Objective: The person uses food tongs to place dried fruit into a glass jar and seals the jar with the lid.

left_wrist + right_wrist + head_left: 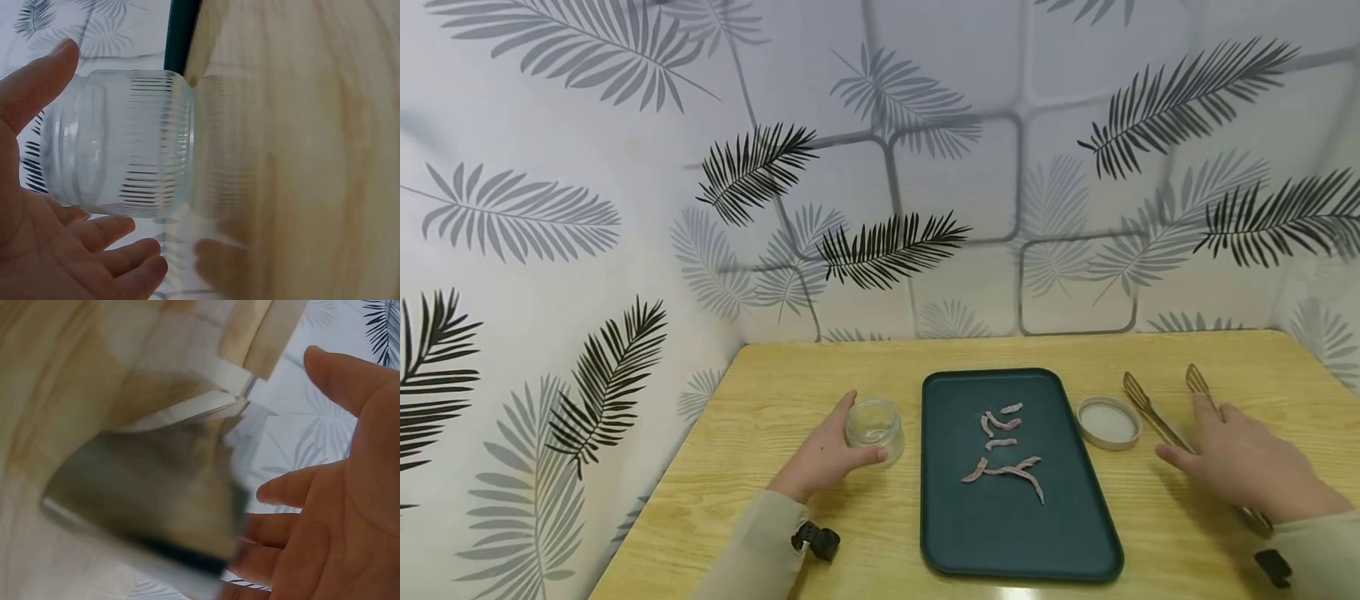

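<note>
Left hand (826, 450): fingers spread wide around the clear glass jar (875, 432), which stands on the table (805, 371) left of the dark tray (1017, 542). Right hand (1255, 457): wide, fingers loose, over the metal tongs (1163, 427); contact cannot be told. Round lid (1108, 422) between tray and tongs. Pinkish strips (1013, 472) lie on the tray.
</note>
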Action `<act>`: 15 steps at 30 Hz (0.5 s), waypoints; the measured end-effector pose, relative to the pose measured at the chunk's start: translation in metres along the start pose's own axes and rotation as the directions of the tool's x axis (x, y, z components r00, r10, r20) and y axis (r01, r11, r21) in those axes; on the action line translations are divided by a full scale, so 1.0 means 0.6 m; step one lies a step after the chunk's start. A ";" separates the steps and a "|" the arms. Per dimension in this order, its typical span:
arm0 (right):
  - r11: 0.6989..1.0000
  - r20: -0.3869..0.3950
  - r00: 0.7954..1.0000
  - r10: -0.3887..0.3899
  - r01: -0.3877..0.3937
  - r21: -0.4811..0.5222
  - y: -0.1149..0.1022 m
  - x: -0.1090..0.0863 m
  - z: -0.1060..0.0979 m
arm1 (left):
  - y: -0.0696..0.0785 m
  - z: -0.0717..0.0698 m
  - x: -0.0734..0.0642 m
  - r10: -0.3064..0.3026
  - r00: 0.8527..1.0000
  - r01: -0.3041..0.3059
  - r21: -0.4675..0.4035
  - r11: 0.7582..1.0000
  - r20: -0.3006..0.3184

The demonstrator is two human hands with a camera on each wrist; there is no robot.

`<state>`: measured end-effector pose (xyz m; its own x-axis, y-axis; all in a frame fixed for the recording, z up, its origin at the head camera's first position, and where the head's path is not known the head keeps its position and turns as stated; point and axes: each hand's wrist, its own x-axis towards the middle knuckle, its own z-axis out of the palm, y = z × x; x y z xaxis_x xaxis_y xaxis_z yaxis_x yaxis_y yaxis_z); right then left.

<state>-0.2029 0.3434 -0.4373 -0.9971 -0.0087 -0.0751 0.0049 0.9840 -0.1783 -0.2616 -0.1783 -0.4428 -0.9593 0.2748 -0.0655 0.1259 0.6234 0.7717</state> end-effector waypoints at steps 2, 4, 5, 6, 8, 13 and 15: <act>1.000 0.012 1.000 0.023 -0.023 0.017 0.006 0.003 0.003 | -0.008 0.004 0.003 -0.004 1.000 0.005 -0.062 0.998 0.014; 0.999 0.034 0.998 0.043 -0.044 0.029 0.011 0.005 0.005 | -0.017 0.008 0.006 -0.004 1.000 0.006 -0.107 0.994 0.020; 0.998 0.044 0.998 0.052 -0.054 0.031 0.014 0.006 0.006 | -0.021 0.010 0.008 -0.002 1.000 0.005 -0.129 0.992 0.022; 0.998 0.052 0.997 0.057 -0.059 0.033 0.016 0.008 0.007 | -0.024 0.012 0.009 0.002 1.000 0.002 -0.144 0.990 0.022; 0.997 0.066 0.996 0.060 -0.062 0.036 0.020 0.010 0.009 | -0.030 0.014 0.012 0.009 1.000 -0.006 -0.170 0.985 0.016; 0.997 0.066 0.997 0.049 -0.053 0.051 0.027 0.013 0.010 | -0.038 0.018 0.017 0.048 0.999 -0.048 -0.231 0.972 -0.006; 0.997 0.076 0.996 0.052 -0.057 0.060 0.028 0.014 0.010 | -0.041 0.019 0.018 0.060 0.998 -0.063 -0.258 0.964 -0.016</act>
<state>-0.2104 0.3587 -0.4468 -0.9869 0.0292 -0.1586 0.0661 0.9703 -0.2328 -0.2723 -0.1822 -0.4700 -0.9539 0.3001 -0.0084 0.1161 0.3946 0.9115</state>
